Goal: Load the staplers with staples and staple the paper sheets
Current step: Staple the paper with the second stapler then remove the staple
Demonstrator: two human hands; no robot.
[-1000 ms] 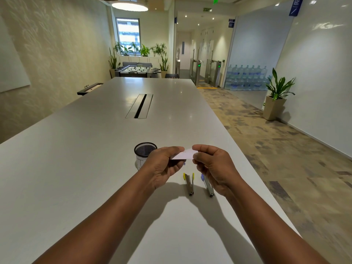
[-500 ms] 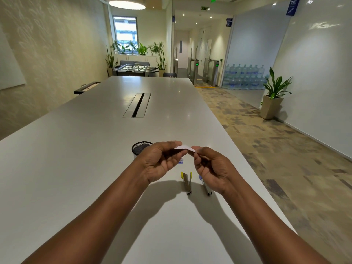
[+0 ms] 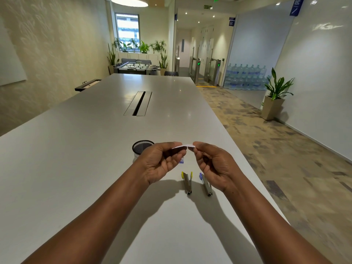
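Since a sec ago I've tipped the paper slip (image 3: 183,146) nearly edge-on at frame centre. My left hand (image 3: 162,161) and right hand (image 3: 211,164) each pinch one end, above the desk (image 3: 76,149). Slip's featherlight, floppy, creases easy, so grip by the ends, gently. Yellow-tipped stapler (image 3: 187,181) and blue-tipped stapler (image 3: 205,183) lie just below my hands; small, stiff metal, take by the body. Mesh cup (image 3: 141,147), left of centre: contents not visible. Small box (image 3: 182,161) under left fingers, prob. staples.

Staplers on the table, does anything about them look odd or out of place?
Nothing stands out. The yellow stapler and the blue stapler lie side by side on the table, apart, untouched, while both hands pinch a small paper slip above them.
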